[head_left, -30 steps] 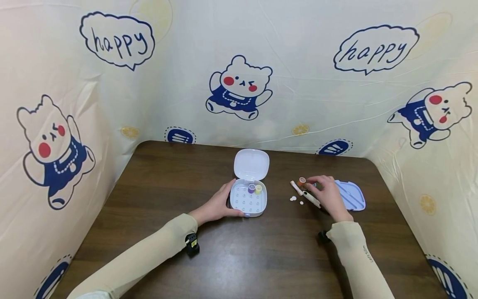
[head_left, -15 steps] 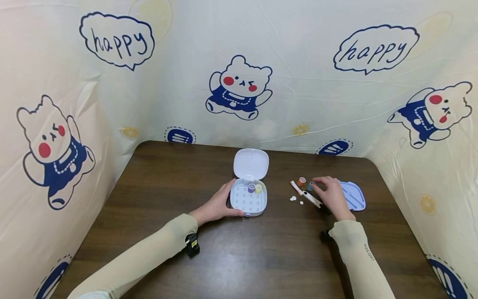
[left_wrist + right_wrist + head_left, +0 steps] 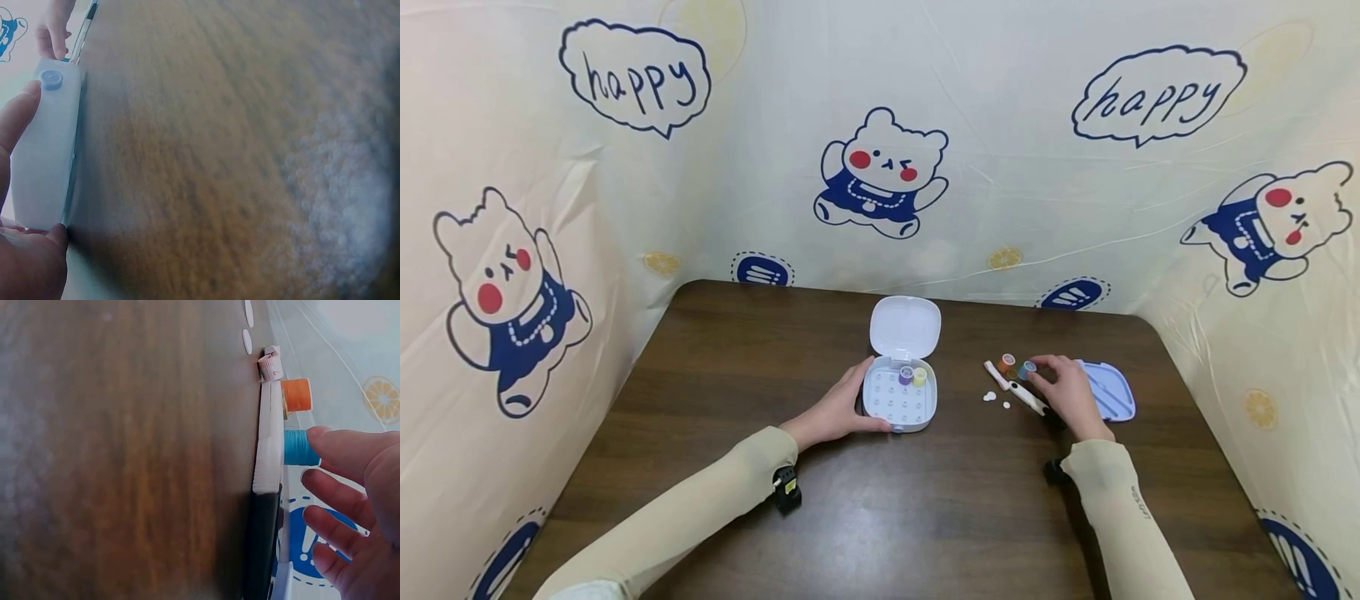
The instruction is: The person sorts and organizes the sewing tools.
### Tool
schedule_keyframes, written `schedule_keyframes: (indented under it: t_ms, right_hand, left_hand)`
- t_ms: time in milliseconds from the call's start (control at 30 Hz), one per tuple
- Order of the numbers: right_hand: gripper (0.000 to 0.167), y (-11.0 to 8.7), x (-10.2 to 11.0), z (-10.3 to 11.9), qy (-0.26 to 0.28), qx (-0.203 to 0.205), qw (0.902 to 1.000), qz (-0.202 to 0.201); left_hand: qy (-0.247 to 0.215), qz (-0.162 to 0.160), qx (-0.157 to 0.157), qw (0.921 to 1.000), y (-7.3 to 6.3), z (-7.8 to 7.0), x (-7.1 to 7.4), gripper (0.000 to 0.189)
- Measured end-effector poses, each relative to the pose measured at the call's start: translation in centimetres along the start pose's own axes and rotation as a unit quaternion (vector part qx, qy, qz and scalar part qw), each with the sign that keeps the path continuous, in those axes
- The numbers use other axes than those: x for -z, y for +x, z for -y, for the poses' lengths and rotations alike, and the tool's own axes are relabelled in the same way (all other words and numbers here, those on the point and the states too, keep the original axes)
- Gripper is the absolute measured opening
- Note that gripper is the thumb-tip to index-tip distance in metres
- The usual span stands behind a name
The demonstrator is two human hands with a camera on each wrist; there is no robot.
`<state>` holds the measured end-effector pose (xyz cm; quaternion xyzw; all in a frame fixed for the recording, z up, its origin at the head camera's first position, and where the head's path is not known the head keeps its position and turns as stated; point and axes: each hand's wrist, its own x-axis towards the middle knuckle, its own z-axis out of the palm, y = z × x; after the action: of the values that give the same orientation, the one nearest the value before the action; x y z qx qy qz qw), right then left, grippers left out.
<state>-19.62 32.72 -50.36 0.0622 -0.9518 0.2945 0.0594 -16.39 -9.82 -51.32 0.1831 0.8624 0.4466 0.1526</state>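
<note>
My left hand (image 3: 831, 414) grips the near left side of a pale sewing box (image 3: 868, 414), its thumb along the front by the round latch (image 3: 51, 79). The box's lid (image 3: 906, 327) stands open at the back. On its pegs are a purple thread spool (image 3: 906, 377) and a yellow thread spool (image 3: 919, 378). To the right, my right hand (image 3: 1066, 394) pinches a blue thread spool (image 3: 300, 447) at its end, the other fingers loosely bent. Close by stands an orange thread spool (image 3: 296, 395), next to a rolled measuring tape (image 3: 270, 366).
A white-handled tool with a dark end (image 3: 1027, 398) lies just in front of the spools. Small white buttons (image 3: 989, 397) rest on the wood left of it. Beyond the right hand lies a light-blue tray (image 3: 1112, 392). Printed cloth (image 3: 880, 267) hangs behind the brown table (image 3: 760, 333).
The right hand has shifted slightly right, and its fingers have come round the blue spool, which shows more plainly and a little higher. The left hand and the box stay in place.
</note>
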Motion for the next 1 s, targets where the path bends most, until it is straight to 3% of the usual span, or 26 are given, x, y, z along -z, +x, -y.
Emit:
schedule_keyframes:
  t_ms: [1000]
  right_hand:
    - [0.028, -0.05, -0.30, -0.16, 0.010, -0.014, 0.9998, 0.008]
  left_hand:
    - [-0.008, -0.010, -0.012, 0.9998, -0.01, 0.07, -0.03, 0.124]
